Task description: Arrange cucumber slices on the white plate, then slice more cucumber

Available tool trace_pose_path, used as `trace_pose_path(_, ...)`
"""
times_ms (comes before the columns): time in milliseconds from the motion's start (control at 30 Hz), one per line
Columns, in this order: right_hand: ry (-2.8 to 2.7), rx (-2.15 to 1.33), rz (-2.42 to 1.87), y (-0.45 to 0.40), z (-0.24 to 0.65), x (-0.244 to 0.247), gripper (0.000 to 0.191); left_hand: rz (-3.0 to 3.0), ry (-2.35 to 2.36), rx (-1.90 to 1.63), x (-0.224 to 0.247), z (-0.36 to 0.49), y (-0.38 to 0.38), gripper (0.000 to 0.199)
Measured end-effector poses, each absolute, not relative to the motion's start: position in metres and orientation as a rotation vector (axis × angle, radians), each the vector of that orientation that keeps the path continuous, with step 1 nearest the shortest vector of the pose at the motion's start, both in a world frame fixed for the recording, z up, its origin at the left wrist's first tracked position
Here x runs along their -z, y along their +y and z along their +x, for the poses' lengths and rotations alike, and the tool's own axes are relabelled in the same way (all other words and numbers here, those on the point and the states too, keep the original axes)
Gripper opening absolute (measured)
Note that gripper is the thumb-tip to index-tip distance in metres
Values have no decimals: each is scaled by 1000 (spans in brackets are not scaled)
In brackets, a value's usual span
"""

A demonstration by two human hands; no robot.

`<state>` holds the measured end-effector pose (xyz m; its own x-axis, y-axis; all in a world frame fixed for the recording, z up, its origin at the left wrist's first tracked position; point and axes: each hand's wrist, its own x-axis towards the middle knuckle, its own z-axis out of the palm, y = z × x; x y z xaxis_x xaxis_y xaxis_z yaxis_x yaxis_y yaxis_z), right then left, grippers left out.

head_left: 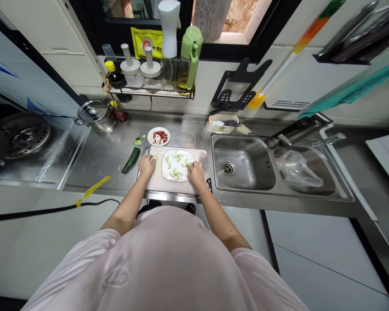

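A white plate [182,176] lies on a pale cutting board [157,185], with thin green-edged cucumber slices [176,174] set out on it in small fan shapes. My right hand [196,173] is at the plate's right edge, its fingers closed on a cucumber slice. Just left of the plate, my left hand [146,166] has its fingers pinched at a cucumber slice [154,158]. Left of the board lies a dark green cucumber [131,160]. Behind the board stands a small white plate [150,136] with red pieces.
A knife handle [209,185] sticks out at the board's right. Farther right is the steel sink [246,164], with a plastic bag [298,169] in its second basin. A steel pot [97,116] stands back left. Cucumber pieces [138,141] lie near the small plate.
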<state>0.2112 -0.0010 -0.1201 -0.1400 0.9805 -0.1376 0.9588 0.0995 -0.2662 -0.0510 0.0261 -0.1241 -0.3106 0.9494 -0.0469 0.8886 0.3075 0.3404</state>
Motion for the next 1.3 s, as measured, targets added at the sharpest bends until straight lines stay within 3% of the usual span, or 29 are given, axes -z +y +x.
trace_pose_path(533,-2060,-487,-1951,6,223,119,35,1612,2319,-526,132,-50,32,26)
trace_pose_path(967,-1912,-458,-1847,0,223,114,34,1177,1938,-1036,144,-61,34,18)
trace_pose_path(1300,-1976,-630,-1436,5,171,53,33,1052,1427,-1151,93,-39,11,27)
